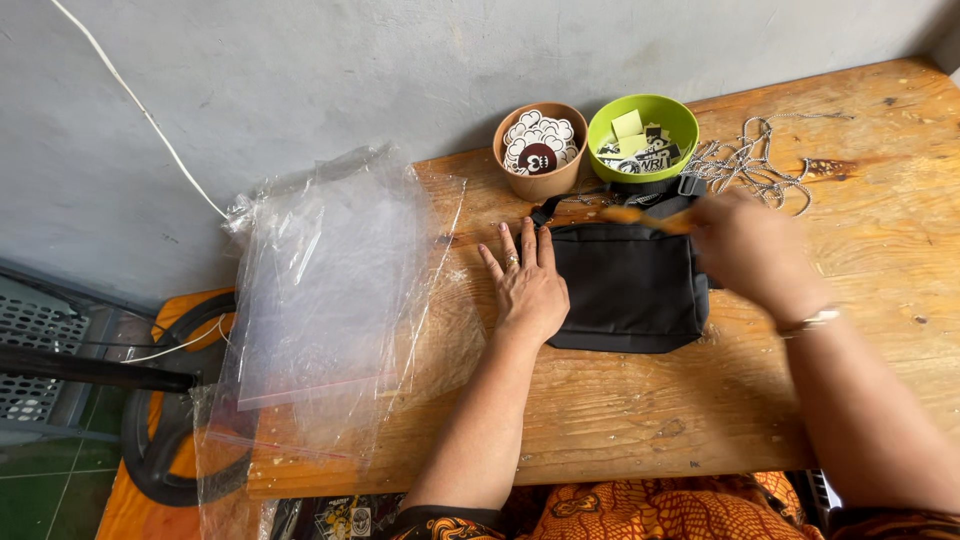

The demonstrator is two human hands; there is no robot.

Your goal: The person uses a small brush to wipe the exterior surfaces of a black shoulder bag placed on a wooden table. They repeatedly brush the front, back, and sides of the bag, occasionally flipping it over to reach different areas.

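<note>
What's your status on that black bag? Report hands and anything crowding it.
Left hand flat on the black bag. Right hand over its top edge, holding a blurred orange-yellow tool. Brown bowl, green bowl, cords just behind.

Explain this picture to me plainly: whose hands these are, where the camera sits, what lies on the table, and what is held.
No machine here: a person's two bare hands, filmed by a camera on their head, looking down. The left hand lies flat on the edge of a black fabric pouch on a worn wooden table. The right hand, blurred, holds a thin orange stick-like thing over the pouch. Behind stand a brown paper cup and a green bowl, both holding stickers, beside a tangle of cord. Clear plastic bags lie left.
</note>
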